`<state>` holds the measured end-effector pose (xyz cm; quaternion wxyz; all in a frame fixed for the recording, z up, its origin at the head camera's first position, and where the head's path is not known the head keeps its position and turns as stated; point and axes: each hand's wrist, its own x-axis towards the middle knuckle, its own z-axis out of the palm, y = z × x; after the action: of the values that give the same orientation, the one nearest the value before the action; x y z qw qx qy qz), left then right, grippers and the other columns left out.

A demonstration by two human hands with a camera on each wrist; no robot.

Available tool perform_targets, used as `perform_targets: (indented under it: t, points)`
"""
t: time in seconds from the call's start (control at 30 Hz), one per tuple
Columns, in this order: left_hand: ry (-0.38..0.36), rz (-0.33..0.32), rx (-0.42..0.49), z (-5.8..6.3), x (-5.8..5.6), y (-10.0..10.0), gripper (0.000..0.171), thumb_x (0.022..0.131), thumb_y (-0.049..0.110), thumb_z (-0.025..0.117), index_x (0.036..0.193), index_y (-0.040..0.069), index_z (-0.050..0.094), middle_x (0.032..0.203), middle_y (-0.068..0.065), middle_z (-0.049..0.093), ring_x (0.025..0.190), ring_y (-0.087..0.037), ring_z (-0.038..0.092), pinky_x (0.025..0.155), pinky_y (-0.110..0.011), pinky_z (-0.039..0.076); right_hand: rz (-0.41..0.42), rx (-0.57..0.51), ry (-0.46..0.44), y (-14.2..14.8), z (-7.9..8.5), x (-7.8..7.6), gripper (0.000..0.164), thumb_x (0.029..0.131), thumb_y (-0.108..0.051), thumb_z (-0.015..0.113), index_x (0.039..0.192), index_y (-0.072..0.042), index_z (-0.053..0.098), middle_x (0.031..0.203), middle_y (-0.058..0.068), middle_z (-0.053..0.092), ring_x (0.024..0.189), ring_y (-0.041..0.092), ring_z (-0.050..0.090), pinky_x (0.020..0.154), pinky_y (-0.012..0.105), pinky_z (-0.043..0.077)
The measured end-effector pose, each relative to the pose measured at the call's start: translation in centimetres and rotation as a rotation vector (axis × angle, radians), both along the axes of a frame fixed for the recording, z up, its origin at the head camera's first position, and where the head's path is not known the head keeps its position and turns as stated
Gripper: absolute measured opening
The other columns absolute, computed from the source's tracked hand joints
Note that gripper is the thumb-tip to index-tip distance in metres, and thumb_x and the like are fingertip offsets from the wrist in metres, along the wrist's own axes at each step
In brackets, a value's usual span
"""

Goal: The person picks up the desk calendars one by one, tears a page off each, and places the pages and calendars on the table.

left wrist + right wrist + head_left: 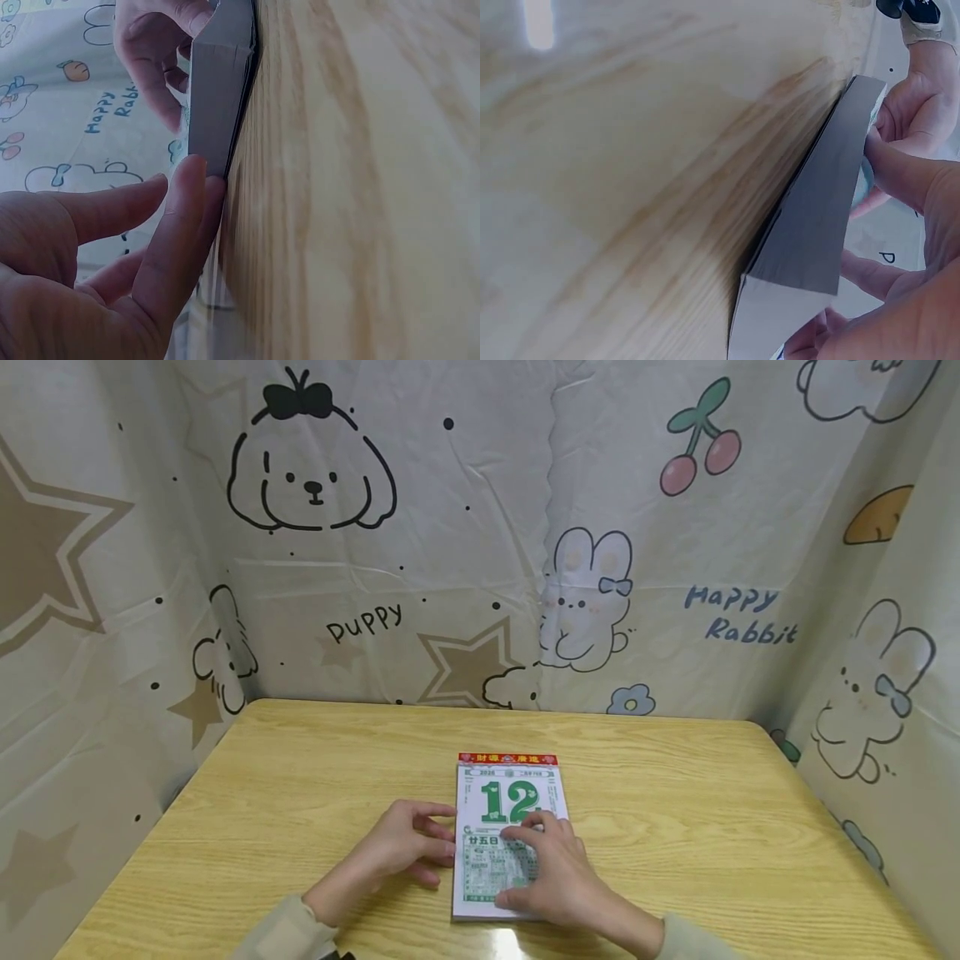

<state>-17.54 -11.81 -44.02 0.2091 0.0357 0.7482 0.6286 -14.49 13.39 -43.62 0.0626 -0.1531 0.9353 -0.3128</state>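
Observation:
A thick tear-off calendar (487,877) lies flat on the wooden table, with a red strip along its top and a large green 12 on its front page. Beside its left edge is my left hand (405,839), fingers loosely extended. In the left wrist view, fingertips of the left hand (112,270) touch the side of the page block (217,97). My right hand (558,872) rests over the lower right of the page, thumb and fingers spread apart on it. The right wrist view shows the thumb (900,169) against the top page; the other fingertips are partly hidden.
The light wooden table (315,760) extends around the calendar on all sides. A printed cloth (465,543) with cartoon animals hangs behind the table and along both sides. Light glints off the tabletop near the front edge.

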Motion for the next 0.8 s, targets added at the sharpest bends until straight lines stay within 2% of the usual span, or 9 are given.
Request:
perform_targets:
  t: [0.17, 0.27, 0.37, 0.43, 0.6, 0.8]
  points:
    - [-0.002, -0.004, 0.01, -0.2, -0.1, -0.1, 0.056, 0.09, -0.006, 0.079, 0.143, -0.005, 0.06, 0.108, -0.018, 0.068, 0.085, -0.027, 0.076, 0.062, -0.041, 0.067, 0.003, -0.059, -0.005, 0.4, 0.1, -0.1, 0.052, 0.074, -0.025, 0.097, 0.121, -0.02, 0.076, 0.133, 0.008, 0.055, 0.122, 0.034, 0.047, 0.099, 0.06, 0.047]
    - [-0.004, -0.003, 0.015, -0.2, -0.1, -0.1, 0.059, 0.09, -0.006, 0.079, 0.145, -0.006, 0.058, 0.108, -0.018, 0.067, 0.085, -0.028, 0.076, 0.062, -0.042, 0.067, 0.024, -0.11, -0.014, 0.8, 0.4, -0.3, 0.04, 0.08, -0.016, 0.092, 0.117, -0.017, 0.077, 0.125, 0.004, 0.06, 0.111, 0.027, 0.053, 0.092, 0.05, 0.052]
    - [-0.006, -0.001, 0.014, -0.3, -0.1, 0.0, 0.059, 0.09, -0.006, 0.079, 0.145, -0.006, 0.057, 0.107, -0.018, 0.067, 0.085, -0.028, 0.076, 0.062, -0.042, 0.067, 0.042, -0.156, -0.042, 1.2, 0.7, -0.5, 0.037, 0.086, -0.007, 0.086, 0.12, -0.013, 0.075, 0.114, 0.001, 0.065, 0.098, 0.021, 0.055, 0.083, 0.039, 0.052]
    - [-0.009, 0.0, 0.014, -0.3, -0.2, 0.0, 0.056, 0.09, -0.006, 0.079, 0.143, -0.006, 0.059, 0.107, -0.017, 0.067, 0.084, -0.028, 0.076, 0.062, -0.042, 0.067, 0.046, -0.176, -0.056, 1.5, 1.0, -0.7, 0.038, 0.087, -0.003, 0.083, 0.123, -0.012, 0.073, 0.109, 0.0, 0.066, 0.095, 0.019, 0.057, 0.083, 0.039, 0.055]
    - [-0.014, 0.002, 0.023, -0.5, -0.4, 0.1, 0.049, 0.09, -0.006, 0.079, 0.136, -0.005, 0.065, 0.105, -0.017, 0.067, 0.082, -0.028, 0.076, 0.061, -0.042, 0.067, 0.042, -0.202, -0.081, 1.9, 1.4, -1.2, 0.05, 0.088, 0.004, 0.079, 0.134, -0.01, 0.067, 0.109, 0.003, 0.068, 0.097, 0.02, 0.063, 0.086, 0.048, 0.059]
    - [-0.026, -0.005, 0.019, -0.6, -0.8, 0.1, 0.054, 0.09, -0.006, 0.079, 0.141, -0.002, 0.064, 0.105, -0.018, 0.067, 0.08, -0.028, 0.076, 0.059, -0.04, 0.067, 0.063, -0.193, -0.128, 2.5, 2.0, -1.5, 0.072, 0.082, 0.017, 0.071, 0.147, -0.01, 0.057, 0.115, 0.005, 0.067, 0.095, 0.021, 0.063, 0.083, 0.044, 0.059]
